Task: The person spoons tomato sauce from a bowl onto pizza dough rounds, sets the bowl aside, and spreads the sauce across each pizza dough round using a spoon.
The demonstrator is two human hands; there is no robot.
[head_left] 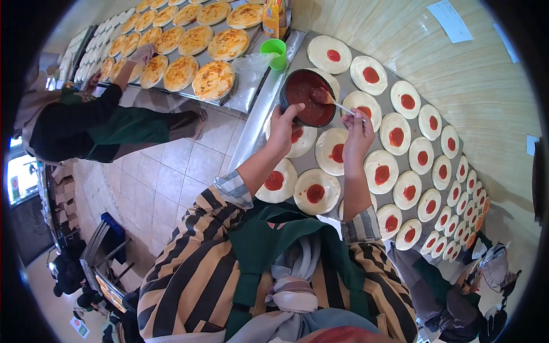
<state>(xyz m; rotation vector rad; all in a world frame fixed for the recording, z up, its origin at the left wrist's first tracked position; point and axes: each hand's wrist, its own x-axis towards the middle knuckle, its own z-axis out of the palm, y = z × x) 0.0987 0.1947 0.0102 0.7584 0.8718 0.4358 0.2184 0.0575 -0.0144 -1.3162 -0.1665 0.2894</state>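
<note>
My left hand [282, 128] grips the near rim of a dark bowl [332, 118], its thumb over the edge. Red sauce [298, 91] partly fills the bowl. In my right hand [359, 134] is the thin handle of a spoon [341, 106], pinched between the fingers. The spoon's head, loaded with sauce, is inside the bowl. Beneath and around both hands lie rows of pale dough rounds [329, 43], most with a red sauce dab in the middle. One round [331, 82] is partly hidden by the bowl, so its middle does not show.
Browned rounds [213, 80] cover another table at the upper left, where a co-worker [108, 123] in a green apron reaches over them. A green cup [275, 52] and a yellow packet [271, 20] stand near its corner. More people [446, 280] are at the lower right.
</note>
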